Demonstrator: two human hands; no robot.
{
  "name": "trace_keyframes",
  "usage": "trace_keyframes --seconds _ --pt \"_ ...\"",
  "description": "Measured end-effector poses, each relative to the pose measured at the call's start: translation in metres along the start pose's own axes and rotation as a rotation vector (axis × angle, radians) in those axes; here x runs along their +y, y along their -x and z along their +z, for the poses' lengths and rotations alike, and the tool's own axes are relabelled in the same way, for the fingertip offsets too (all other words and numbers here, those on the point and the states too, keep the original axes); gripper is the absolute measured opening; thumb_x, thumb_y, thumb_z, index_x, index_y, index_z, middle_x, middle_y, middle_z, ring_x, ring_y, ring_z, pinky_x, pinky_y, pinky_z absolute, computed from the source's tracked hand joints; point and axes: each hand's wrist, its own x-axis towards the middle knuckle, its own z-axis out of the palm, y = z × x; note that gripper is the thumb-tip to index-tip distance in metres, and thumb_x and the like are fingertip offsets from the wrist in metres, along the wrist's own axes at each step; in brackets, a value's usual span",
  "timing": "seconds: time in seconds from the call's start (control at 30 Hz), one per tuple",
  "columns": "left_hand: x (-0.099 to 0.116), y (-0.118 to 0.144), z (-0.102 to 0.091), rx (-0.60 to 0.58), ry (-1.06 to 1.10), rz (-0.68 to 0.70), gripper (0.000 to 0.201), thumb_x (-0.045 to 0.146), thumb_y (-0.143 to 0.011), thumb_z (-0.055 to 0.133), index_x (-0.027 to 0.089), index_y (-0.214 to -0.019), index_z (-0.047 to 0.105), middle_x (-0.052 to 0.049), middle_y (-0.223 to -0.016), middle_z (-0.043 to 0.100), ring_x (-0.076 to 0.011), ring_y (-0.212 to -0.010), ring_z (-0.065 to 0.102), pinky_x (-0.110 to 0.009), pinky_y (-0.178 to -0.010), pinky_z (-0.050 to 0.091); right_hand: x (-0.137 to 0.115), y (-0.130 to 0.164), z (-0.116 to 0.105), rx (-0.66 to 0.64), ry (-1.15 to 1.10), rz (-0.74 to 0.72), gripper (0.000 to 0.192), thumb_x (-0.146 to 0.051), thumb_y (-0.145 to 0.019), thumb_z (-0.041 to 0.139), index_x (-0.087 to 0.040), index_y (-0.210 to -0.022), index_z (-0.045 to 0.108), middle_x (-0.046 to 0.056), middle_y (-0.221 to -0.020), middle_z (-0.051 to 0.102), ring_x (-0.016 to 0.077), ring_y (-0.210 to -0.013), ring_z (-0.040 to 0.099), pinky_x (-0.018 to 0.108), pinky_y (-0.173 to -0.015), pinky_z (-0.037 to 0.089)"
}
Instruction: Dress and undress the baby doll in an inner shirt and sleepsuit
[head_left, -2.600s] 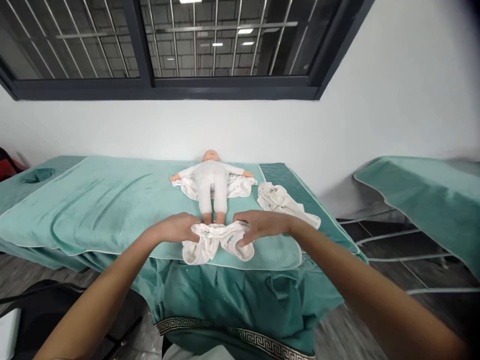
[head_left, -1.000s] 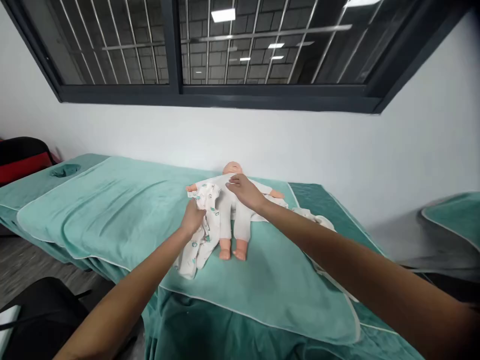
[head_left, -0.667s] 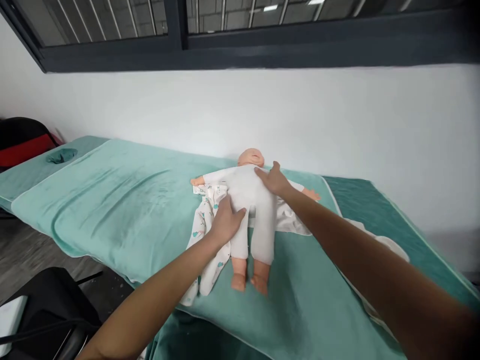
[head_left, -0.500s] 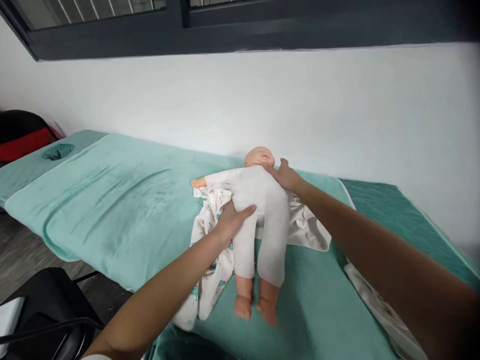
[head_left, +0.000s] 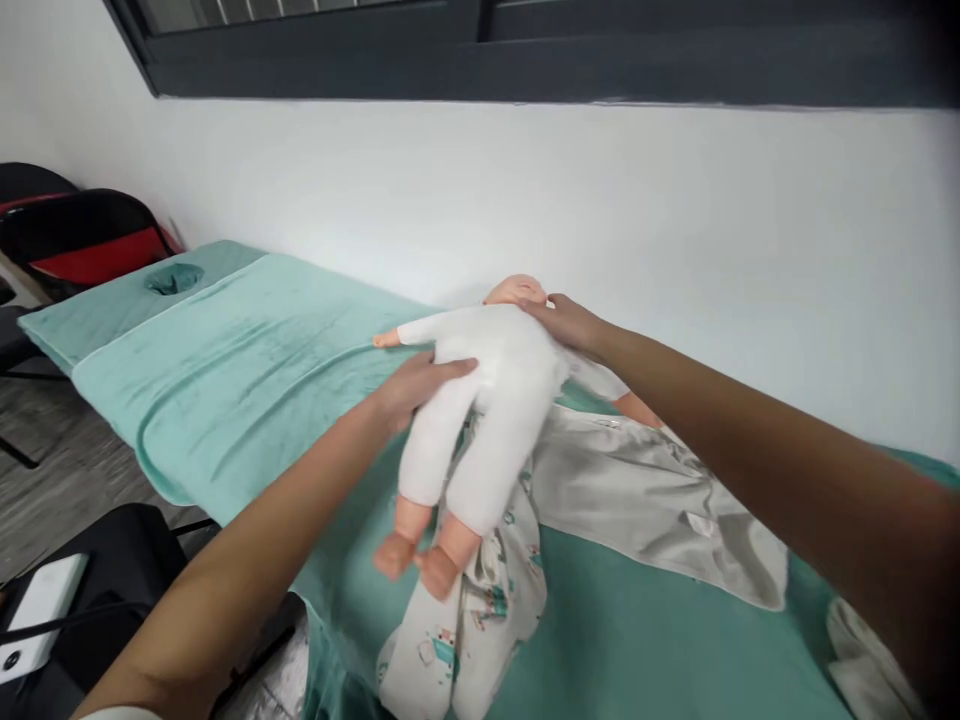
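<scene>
A baby doll [head_left: 499,360] with a white cloth body and bare feet is held up at a slant over the bed, its head toward the wall. My left hand [head_left: 420,385] grips its side at the hip, thumb on top. At the shoulder beside the neck, my right hand [head_left: 566,318] has hold of it; some of those fingers are hidden behind the doll. Beneath its legs lies a printed white baby garment [head_left: 495,600], partly covered. A plain pale garment [head_left: 637,490] is spread to the right of the doll.
A green cover [head_left: 217,350] lies over the long bed, which has a face hole [head_left: 174,279] at its far left end. The white wall and dark window frame stand behind. Lower left, a black chair [head_left: 135,540] carries a white device [head_left: 46,610] with a cable.
The doll has been lifted and shifted left, its legs swinging left. More of the printed garment and the pale garment now shows. The camera view has turned somewhat left.
</scene>
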Motion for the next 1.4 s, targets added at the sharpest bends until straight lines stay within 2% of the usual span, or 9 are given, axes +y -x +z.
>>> trace_keyframes --seconds 0.17,0.3,0.47,0.6,0.73,0.93,1.1,1.27,1.4 --pt "-0.005 -0.002 -0.082 0.113 -0.108 0.008 0.049 0.042 -0.084 0.069 0.008 -0.118 0.061 -0.015 -0.097 0.074 -0.0262 -0.083 0.071 -0.051 -0.081 0.057 -0.053 -0.022 0.075 -0.087 -0.062 -0.044 0.073 -0.065 -0.079 0.067 -0.013 -0.129 0.055 0.023 -0.127 0.065 0.0362 -0.117 0.063 0.046 -0.095 0.055" --pt "-0.009 -0.007 -0.113 0.184 -0.235 0.039 0.049 0.042 -0.088 0.065 0.003 -0.116 0.061 -0.015 -0.086 0.073 -0.0262 -0.081 0.07 -0.048 -0.078 0.057 -0.07 -0.033 0.111 -0.136 -0.102 -0.092 0.067 -0.057 -0.083 0.067 -0.012 -0.131 0.053 0.022 -0.132 0.062 0.0332 -0.12 0.062 0.044 -0.1 0.053" --pt "-0.018 -0.013 -0.129 0.331 -0.492 0.064 0.049 0.051 -0.084 0.068 0.009 -0.109 0.067 -0.014 -0.089 0.073 -0.0272 -0.09 0.069 -0.042 -0.079 0.055 -0.051 -0.04 0.119 -0.138 -0.074 -0.071 0.088 -0.067 -0.081 0.065 -0.008 -0.142 0.042 0.025 -0.139 0.056 0.0344 -0.123 0.059 0.043 -0.1 0.051" --pt "-0.022 -0.012 -0.127 0.491 -0.709 0.042 0.06 0.055 -0.085 0.064 0.011 -0.124 0.06 -0.018 -0.116 0.069 -0.0297 -0.103 0.066 -0.044 -0.088 0.052 -0.004 -0.033 0.095 -0.186 0.198 0.025 0.081 -0.081 -0.089 0.029 -0.013 -0.126 0.054 0.021 -0.125 0.066 0.0311 -0.106 0.066 0.039 -0.086 0.054" --pt "-0.022 0.009 -0.082 0.658 -1.162 0.347 0.041 0.038 -0.092 0.054 0.013 -0.124 0.059 -0.018 -0.13 0.062 -0.0319 -0.123 0.055 -0.046 -0.106 0.041 0.047 0.002 0.05 -0.253 0.34 0.113 0.069 -0.071 -0.094 0.02 -0.019 -0.076 0.061 0.014 -0.077 0.07 0.0266 -0.074 0.067 0.037 -0.072 0.05" --pt "-0.069 0.042 0.018 0.032 -1.23 0.09 0.046 0.061 -0.084 0.058 0.018 -0.099 0.066 -0.01 -0.102 0.071 -0.0271 -0.093 0.066 -0.035 -0.081 0.05 0.08 0.087 -0.017 -0.41 0.619 0.024 0.045 -0.066 -0.074 0.063 -0.022 -0.063 0.058 0.009 -0.078 0.07 0.0278 -0.077 0.065 0.034 -0.066 0.044" --pt "-0.088 0.046 0.068 -0.031 -1.149 0.19 0.023 0.023 -0.076 0.064 0.015 -0.098 0.066 -0.011 -0.105 0.069 -0.0265 -0.099 0.064 -0.034 -0.085 0.05 0.064 0.152 -0.05 -0.388 0.546 -0.095 0.029 -0.05 -0.076 0.064 -0.022 -0.082 0.067 0.009 -0.1 0.073 0.0279 -0.09 0.065 0.034 -0.077 0.046" --pt "-0.053 0.063 0.117 -0.269 -0.951 0.72 0.02 0.01 -0.075 0.051 0.02 -0.086 0.066 -0.004 -0.098 0.066 -0.0208 -0.101 0.06 -0.033 -0.093 0.048 0.025 0.212 -0.084 -0.271 0.395 -0.227 0.034 -0.049 -0.089 0.048 -0.023 -0.096 0.067 0.004 -0.104 0.071 0.0239 -0.098 0.063 0.031 -0.085 0.044" --pt "-0.031 0.074 0.16 -0.02 -0.945 0.97 0.043 0.008 -0.072 0.052 0.018 -0.114 0.058 -0.011 -0.121 0.058 -0.0233 -0.114 0.054 -0.037 -0.1 0.045 -0.015 0.27 -0.111 -0.261 0.153 -0.356 0.04 -0.055 -0.088 0.051 -0.02 -0.091 0.069 0.002 -0.091 0.068 0.0211 -0.085 0.06 0.029 -0.074 0.042"
